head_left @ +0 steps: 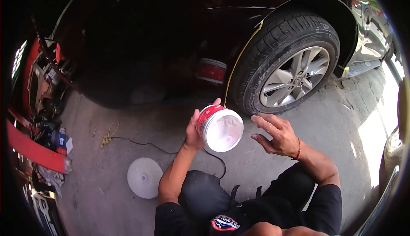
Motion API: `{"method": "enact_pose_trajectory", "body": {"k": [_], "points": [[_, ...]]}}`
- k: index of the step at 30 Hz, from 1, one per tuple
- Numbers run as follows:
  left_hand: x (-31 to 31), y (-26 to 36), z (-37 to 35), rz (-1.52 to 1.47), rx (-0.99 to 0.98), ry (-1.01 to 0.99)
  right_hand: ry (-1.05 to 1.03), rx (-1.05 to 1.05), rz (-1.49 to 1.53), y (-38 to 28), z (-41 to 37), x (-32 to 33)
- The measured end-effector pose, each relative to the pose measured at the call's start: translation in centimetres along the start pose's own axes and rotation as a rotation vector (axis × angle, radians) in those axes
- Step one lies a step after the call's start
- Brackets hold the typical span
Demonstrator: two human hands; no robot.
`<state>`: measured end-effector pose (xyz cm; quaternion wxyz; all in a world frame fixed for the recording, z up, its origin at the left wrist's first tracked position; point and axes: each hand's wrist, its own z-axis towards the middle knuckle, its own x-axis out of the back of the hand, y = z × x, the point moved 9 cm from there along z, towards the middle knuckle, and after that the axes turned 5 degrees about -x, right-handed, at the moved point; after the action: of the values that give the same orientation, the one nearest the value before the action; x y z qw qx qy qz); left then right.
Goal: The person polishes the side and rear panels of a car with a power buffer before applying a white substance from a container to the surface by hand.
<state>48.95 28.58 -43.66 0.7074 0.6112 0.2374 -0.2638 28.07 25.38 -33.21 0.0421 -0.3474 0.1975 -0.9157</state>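
The person is crouching on a concrete floor (106,193) beside a dark car (171,22) and is holding a small round tub (222,129) up in front of the chest. The left hand (193,133) is gripping the tub from its red side, fingers wrapping behind it and a fingertip showing over the top rim. The tub is tilting so that its open mouth is facing the camera, and something pale and white is filling the inside (whether paste or wax cannot be told). The right hand (277,137) is hovering just beside the tub without touching it; it is open and holding nothing, with the fingers spreading towards the tub's rim. A red thread bracelet (298,150) is circling the right wrist. Behind the hands, the car's wheel (294,76) is standing on the floor, its silver spokes catching the light. A second red-and-white tub (210,70) is sitting in the shadow under the car, just left of the tyre. On the floor to the left of the person's knee (200,193) a white round disc (145,177) is lying flat, and a thin black cable (145,144) is trailing past it towards the left forearm. A red bar (36,150) is slanting along the left edge of the view.
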Motion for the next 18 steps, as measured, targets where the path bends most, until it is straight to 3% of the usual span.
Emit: {"method": "enact_pose_trajectory", "body": {"k": [3,7,8,10,12,14,18], "points": [[-0.5,0.6,-0.2,0.114,-0.019,0.04,-0.03,0.165,0.014,-1.0,-0.4,-0.2],[-0.3,0.0,0.1,0.2,-0.018,0.026,-0.125,0.201,-0.096,-1.6,-0.7,-2.2],[-0.3,-0.1,0.2,0.267,-0.016,0.024,-0.126,0.196,-0.103,-1.7,-0.7,-2.4],[0.0,-0.6,0.0,0.263,0.014,0.035,-0.352,0.15,-0.274,-1.4,-1.2,-4.9],[0.5,-2.1,-0.3,0.283,0.172,0.035,-0.402,0.144,-0.325,-0.8,-1.9,-6.4],[0.0,-2.9,-0.6,0.382,0.224,0.05,-0.591,0.1,-0.454,0.6,-3.4,-8.9],[-0.1,-4.7,-0.7,0.453,0.25,0.015,-0.636,0.101,-0.324,2.6,-6.5,-11.7]]}}
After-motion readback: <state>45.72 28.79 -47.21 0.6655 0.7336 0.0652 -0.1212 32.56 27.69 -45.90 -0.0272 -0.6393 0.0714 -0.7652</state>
